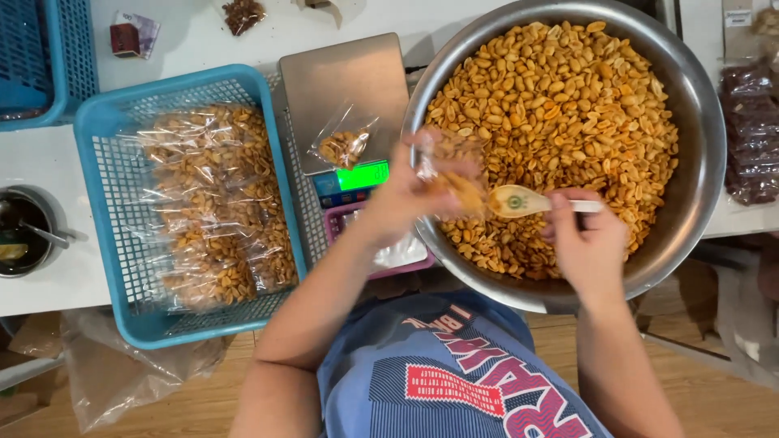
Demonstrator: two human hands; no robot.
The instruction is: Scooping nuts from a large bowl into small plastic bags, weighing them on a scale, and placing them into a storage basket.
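A wide, round steel bowl (698,162) with a polished rim is heaped with roasted peanuts (560,105), glossy, orange-tan and oval. Over the bowl's near left edge the left hand (406,195) pinches a small clear plastic bag (446,166) by its mouth, fingers curled round the crinkled film; the bag is blurred, partly filled with nuts, and hangs just above the heap. The right hand (588,243) is closed round the white handle of a pale plastic spoon (519,200), whose rounded scoop points left and touches the bag's opening. Both forearms reach up from the lower edge, the left bent in across the body, the right straight.

Left of the bowl, a flat steel-topped scale (341,89) with a lit green display carries another small bag of nuts (345,144). Just below it sits a shallow pink tray (398,264) of folded clear plastic. Further left, a blue latticed plastic basket (105,211) holds many filled, shiny bags (211,203) laid in a loose pile. A second blue basket (49,57) stands at the upper left corner. A small round metal cup (20,235) with a spoon in it rests at the left edge of the white surface (195,36).
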